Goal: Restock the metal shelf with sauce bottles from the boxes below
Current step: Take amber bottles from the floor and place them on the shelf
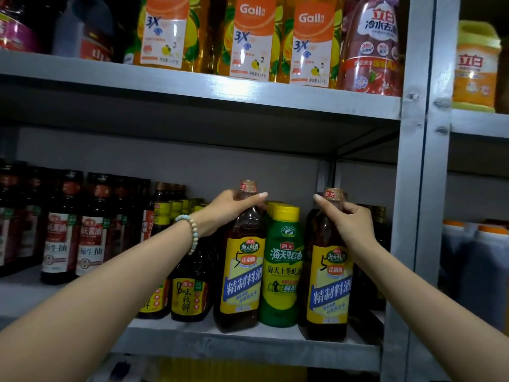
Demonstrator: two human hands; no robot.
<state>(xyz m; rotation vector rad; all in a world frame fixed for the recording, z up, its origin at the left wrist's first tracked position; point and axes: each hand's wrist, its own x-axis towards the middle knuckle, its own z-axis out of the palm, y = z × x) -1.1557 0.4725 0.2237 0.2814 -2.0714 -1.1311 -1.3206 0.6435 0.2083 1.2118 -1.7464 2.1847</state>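
Note:
Two brown cooking-wine bottles with yellow and blue labels stand at the front of the grey metal shelf (pixel 248 343). My left hand (pixel 231 208) grips the neck of the left bottle (pixel 242 277), a bead bracelet on its wrist. My right hand (pixel 352 216) grips the neck of the right bottle (pixel 329 288). Both bottles rest upright on the shelf board. A green oyster-sauce bottle with a yellow cap (pixel 282 266) stands between them, with more of its kind behind it.
Dark soy-sauce bottles (pixel 88 230) fill the shelf's left side, smaller yellow-labelled ones (pixel 190 293) just left of my left arm. Orange detergent bottles (pixel 253 40) line the shelf above. A grey upright post (pixel 421 188) bounds the right side. Dark jugs (pixel 479 260) sit beyond it.

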